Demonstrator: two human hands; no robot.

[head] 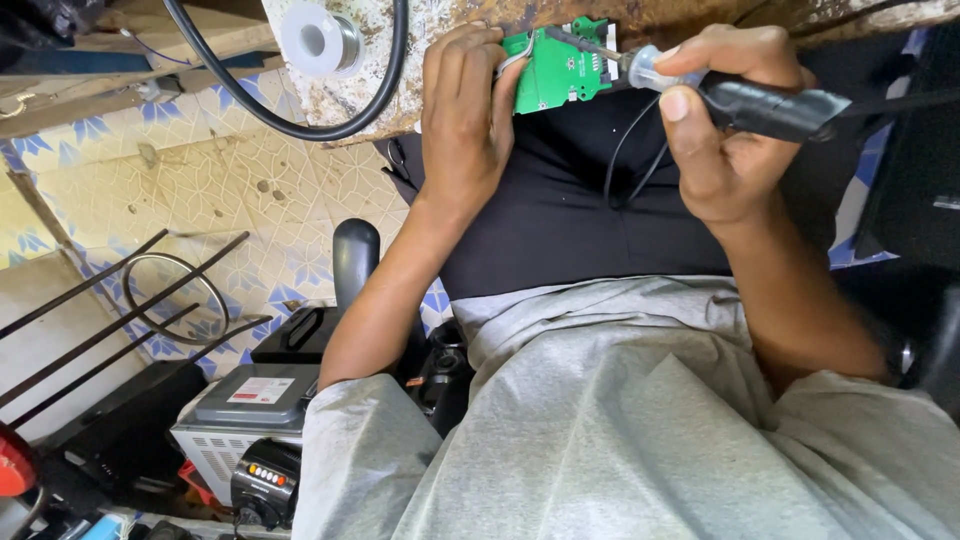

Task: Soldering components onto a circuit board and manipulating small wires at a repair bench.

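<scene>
Pinching the green circuit board by its near edge with the fingers of the left hand, curled and closed around it, thumb hidden behind the board. Holding the board up at the lip of the worn workbench, tilted, its face turned toward the other hand.

Gripping the soldering iron in the right hand, fingers clenched over the black handle, thumb pressing along the underside near the clear collar. Laying the thin metal tip across the upper part of the board, apparently touching it; the exact contact spot too small to tell.

Calling, by the look of it, for steadiness above all: bracing both wrists against the bench edge, resting the tip on one joint only and not dragging it across neighbouring contacts, gripping the board by its edge well away from the heat, and minding the iron's black cord dangling over the lap so that it is not tugging at the handle.

Further out, sitting on the bench: a spool of solder wire, ringed by a thick black cable. Lying below: a patterned tile floor and a grey metal box.
</scene>
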